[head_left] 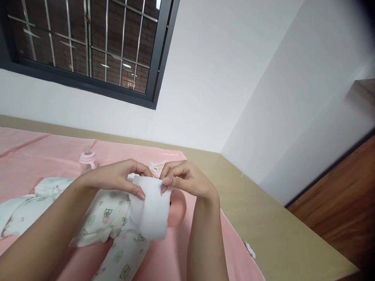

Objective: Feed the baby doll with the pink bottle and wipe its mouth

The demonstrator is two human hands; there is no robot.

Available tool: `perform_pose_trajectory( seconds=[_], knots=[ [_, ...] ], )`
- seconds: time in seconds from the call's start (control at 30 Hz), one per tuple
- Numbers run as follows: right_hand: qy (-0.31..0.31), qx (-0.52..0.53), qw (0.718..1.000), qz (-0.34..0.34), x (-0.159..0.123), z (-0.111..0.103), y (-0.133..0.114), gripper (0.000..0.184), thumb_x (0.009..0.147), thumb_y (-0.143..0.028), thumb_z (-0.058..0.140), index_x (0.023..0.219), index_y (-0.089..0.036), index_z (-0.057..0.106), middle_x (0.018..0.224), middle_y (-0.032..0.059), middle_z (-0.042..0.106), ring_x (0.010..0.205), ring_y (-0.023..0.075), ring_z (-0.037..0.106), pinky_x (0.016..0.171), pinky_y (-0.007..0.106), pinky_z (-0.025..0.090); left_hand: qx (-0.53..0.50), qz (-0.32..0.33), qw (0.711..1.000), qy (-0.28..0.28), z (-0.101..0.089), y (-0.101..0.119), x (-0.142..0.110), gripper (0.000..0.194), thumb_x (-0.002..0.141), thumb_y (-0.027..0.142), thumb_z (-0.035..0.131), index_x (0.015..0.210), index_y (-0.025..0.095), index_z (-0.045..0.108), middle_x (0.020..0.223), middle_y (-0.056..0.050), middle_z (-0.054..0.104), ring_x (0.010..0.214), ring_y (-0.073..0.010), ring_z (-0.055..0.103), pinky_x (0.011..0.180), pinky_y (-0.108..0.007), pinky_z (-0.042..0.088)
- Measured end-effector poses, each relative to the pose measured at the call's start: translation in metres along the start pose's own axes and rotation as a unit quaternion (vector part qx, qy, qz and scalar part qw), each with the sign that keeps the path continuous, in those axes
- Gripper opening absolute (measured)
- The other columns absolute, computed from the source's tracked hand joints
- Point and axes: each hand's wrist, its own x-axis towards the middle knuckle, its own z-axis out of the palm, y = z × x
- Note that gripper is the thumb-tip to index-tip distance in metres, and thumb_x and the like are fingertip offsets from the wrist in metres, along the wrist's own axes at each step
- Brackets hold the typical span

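My left hand (118, 177) and my right hand (183, 177) pinch the top edge of a white wipe (152, 212), one at each corner, and it hangs down between them. Under it lies a baby doll (177, 208) in a white printed romper (108, 218) on a pink sheet (35, 156). The wipe hides most of the doll's head. Behind my fingers sits a small pink and white packet (156, 168), partly hidden.
A pink baby bottle (88, 158) stands on the sheet behind the doll. The sheet covers a tan table (263, 218) set against white walls. A barred dark window (88, 43) is above. A small white scrap (250, 249) lies at the sheet's right edge. Wooden floor shows at right.
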Motion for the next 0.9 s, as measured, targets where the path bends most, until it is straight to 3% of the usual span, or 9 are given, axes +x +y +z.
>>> perform_pose_trajectory(
  seconds=[0.1,0.23,0.33,0.4,0.5,0.6,0.7,0.83,0.9],
  knots=[
    [0.011,0.010,1.000,-0.018,-0.001,-0.004,0.003,0.032,0.084,-0.047,0.069,0.075,-0.017,0.076,0.084,0.0039,0.065,0.075,0.0102,0.060,0.069,0.023,0.049,-0.020,-0.020,1.000,0.000,0.001,0.000,0.001,0.027,0.073,0.045,0.078,0.078,0.019,0.070,0.079,0.002,0.065,0.072,-0.0152,0.059,0.064,-0.021,0.043],
    [0.037,0.020,0.998,-0.055,0.002,-0.009,0.008,0.029,0.084,-0.047,0.068,0.088,-0.019,0.076,0.094,0.0057,0.066,0.092,0.0147,0.063,0.085,0.029,0.052,-0.027,0.039,0.999,0.016,-0.001,-0.001,0.001,0.025,0.073,0.041,0.077,0.072,0.018,0.069,0.080,0.000,0.062,0.075,-0.0148,0.058,0.066,-0.021,0.046],
    [0.070,0.030,0.995,-0.064,0.003,-0.015,0.017,0.030,0.085,-0.047,0.068,0.096,-0.019,0.074,0.104,0.0070,0.067,0.101,0.0167,0.063,0.092,0.033,0.051,-0.021,0.083,0.996,0.041,-0.004,-0.001,-0.001,0.018,0.075,0.036,0.077,0.075,0.019,0.072,0.091,-0.001,0.062,0.084,-0.0153,0.060,0.072,-0.021,0.049],
    [0.091,0.047,0.993,-0.053,0.002,-0.021,0.030,0.030,0.085,-0.046,0.068,0.098,-0.020,0.073,0.107,0.0071,0.067,0.103,0.0175,0.063,0.094,0.035,0.050,-0.007,0.100,0.993,0.059,-0.006,0.000,-0.003,0.013,0.077,0.034,0.076,0.080,0.022,0.075,0.112,-0.003,0.062,0.106,-0.0205,0.059,0.088,-0.024,0.049],
    [0.106,0.110,0.988,-0.037,0.002,-0.033,0.062,0.033,0.084,-0.048,0.069,0.102,-0.020,0.072,0.108,0.0071,0.069,0.105,0.0195,0.065,0.098,0.038,0.049,-0.001,0.107,0.992,0.062,-0.007,0.001,-0.005,0.012,0.078,0.032,0.075,0.087,0.023,0.076,0.132,-0.003,0.058,0.125,-0.0255,0.051,0.100,-0.029,0.045],
    [0.123,0.225,0.967,-0.010,0.001,-0.042,0.110,0.038,0.078,-0.051,0.074,0.102,-0.021,0.072,0.103,0.0067,0.070,0.100,0.0200,0.067,0.097,0.038,0.050,-0.035,0.065,0.997,0.030,-0.004,0.002,-0.003,0.018,0.078,0.035,0.074,0.087,0.020,0.073,0.103,-0.004,0.069,0.096,-0.0213,0.063,0.078,-0.024,0.050],
    [0.171,0.319,0.932,0.039,-0.004,-0.040,0.163,0.041,0.074,-0.050,0.076,0.104,-0.022,0.071,0.103,0.0060,0.070,0.097,0.0198,0.067,0.098,0.039,0.050,-0.053,0.014,0.998,0.020,0.003,0.002,0.002,0.025,0.078,0.039,0.075,0.076,0.016,0.066,0.073,0.001,0.061,0.070,-0.0145,0.058,0.060,-0.020,0.044],
    [0.221,0.391,0.888,0.103,-0.013,-0.025,0.217,0.042,0.074,-0.045,0.076,0.108,-0.022,0.069,0.107,0.0063,0.071,0.102,0.0222,0.067,0.103,0.045,0.047,-0.006,-0.001,1.000,0.011,0.014,-0.004,0.014,0.027,0.079,0.040,0.072,0.074,0.015,0.061,0.073,0.003,0.055,0.068,-0.0120,0.051,0.062,-0.020,0.040],
    [0.221,0.388,0.883,0.144,-0.014,-0.019,0.231,0.041,0.075,-0.043,0.075,0.109,-0.020,0.068,0.107,0.0077,0.072,0.103,0.0231,0.068,0.106,0.045,0.045,0.055,0.001,0.998,0.021,0.020,-0.009,0.021,0.027,0.080,0.039,0.069,0.073,0.015,0.059,0.073,0.003,0.053,0.070,-0.0126,0.050,0.064,-0.021,0.038]
  ],
)
